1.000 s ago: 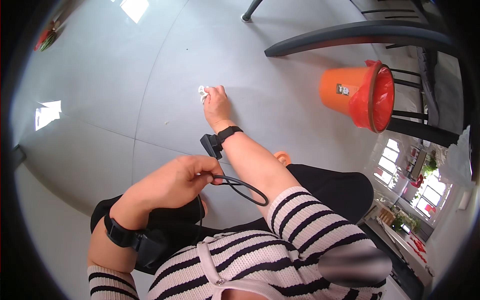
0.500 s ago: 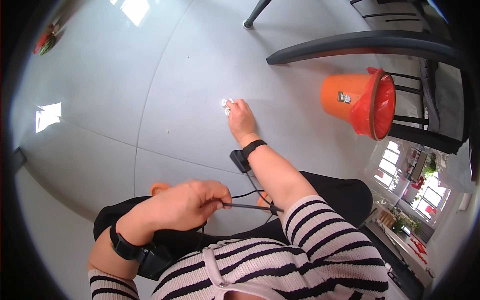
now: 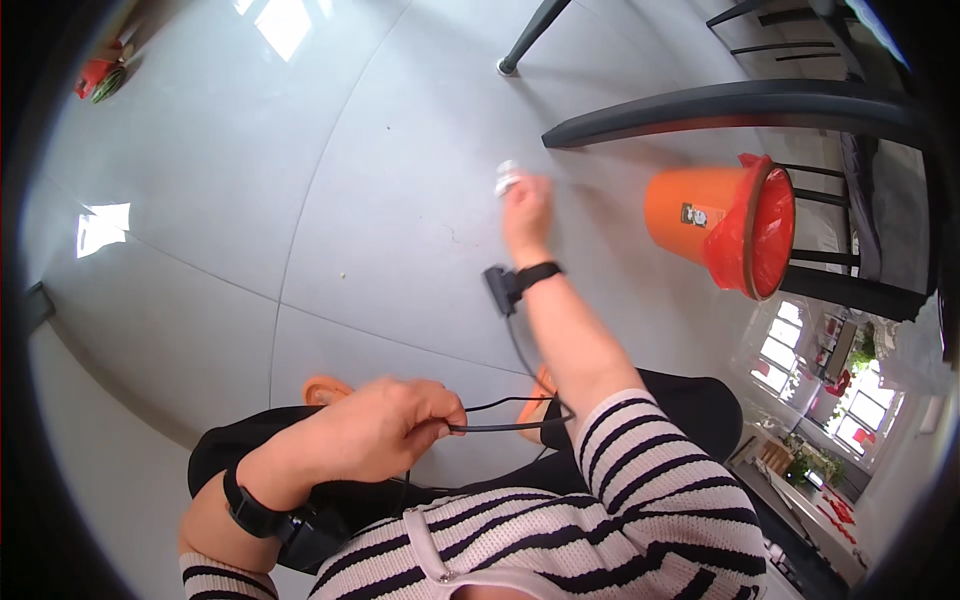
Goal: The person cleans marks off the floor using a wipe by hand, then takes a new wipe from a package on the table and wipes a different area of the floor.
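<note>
Two things in my hands at this moment. My right hand (image 3: 527, 205) is stretched out low over the pale grey tiled floor (image 3: 300, 200), fingers pinched shut on a small crumpled scrap of white paper (image 3: 507, 178); the scrap sits at my fingertips, out ahead of me, just off the tiles, though the blur there keeps me from telling whether it touches them. My left hand (image 3: 385, 430) is close to my body, curled tight around a thin black cable (image 3: 500, 425), the cord running out between thumb and forefinger. That cable loops rightward and climbs along my right forearm to a small black box (image 3: 498, 288) strapped to the wrist by a black band (image 3: 537, 274). A second black band with a box (image 3: 262, 512) wraps my left wrist.

Moving outward: my striped black-and-white knitted sleeves (image 3: 650, 480) fill the lower edge, with black trousers (image 3: 700, 400) beneath them and orange slippers (image 3: 325, 388) peeking out on the tiles, one left of my left hand, the other half hidden behind the right arm. Off to the right of my reaching hand, well apart from it, stands an orange plastic bucket lined with a red bag (image 3: 725, 215), its mouth turned to the right in this view. Above it stretches a dark tabletop edge (image 3: 740, 105), and one slim dark table leg (image 3: 530, 35) meets the floor beyond the paper. Far left, near the rim, lies a small red and green object (image 3: 98, 75), too small to make out.
</note>
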### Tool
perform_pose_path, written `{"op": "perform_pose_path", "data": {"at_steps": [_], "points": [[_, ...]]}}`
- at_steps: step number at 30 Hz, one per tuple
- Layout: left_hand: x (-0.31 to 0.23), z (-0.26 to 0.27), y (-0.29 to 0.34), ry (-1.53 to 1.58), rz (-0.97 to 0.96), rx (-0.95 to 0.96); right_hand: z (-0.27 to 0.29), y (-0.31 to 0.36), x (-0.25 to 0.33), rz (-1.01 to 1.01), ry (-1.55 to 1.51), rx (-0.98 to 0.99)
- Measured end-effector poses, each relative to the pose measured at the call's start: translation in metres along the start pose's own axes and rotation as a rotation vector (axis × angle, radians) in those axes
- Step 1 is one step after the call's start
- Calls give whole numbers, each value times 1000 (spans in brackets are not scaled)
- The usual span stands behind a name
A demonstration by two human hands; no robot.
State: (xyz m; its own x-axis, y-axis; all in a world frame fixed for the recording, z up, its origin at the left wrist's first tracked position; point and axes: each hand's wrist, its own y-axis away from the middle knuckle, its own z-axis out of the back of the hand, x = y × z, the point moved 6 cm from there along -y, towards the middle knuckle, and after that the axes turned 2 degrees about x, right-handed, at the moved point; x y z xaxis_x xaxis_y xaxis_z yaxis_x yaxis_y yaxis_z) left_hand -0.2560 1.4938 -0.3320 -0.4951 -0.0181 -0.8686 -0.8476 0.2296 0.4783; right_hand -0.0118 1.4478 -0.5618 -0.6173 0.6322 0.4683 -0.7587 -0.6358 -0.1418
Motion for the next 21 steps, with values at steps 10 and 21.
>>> {"op": "perform_pose_path", "data": {"at_steps": [10,21], "points": [[5,-8,5,63,0,34,-27,-49,25,-21,131,22],[3,-10,3,69,-56,21,-35,-59,34,139,165,129]]}}
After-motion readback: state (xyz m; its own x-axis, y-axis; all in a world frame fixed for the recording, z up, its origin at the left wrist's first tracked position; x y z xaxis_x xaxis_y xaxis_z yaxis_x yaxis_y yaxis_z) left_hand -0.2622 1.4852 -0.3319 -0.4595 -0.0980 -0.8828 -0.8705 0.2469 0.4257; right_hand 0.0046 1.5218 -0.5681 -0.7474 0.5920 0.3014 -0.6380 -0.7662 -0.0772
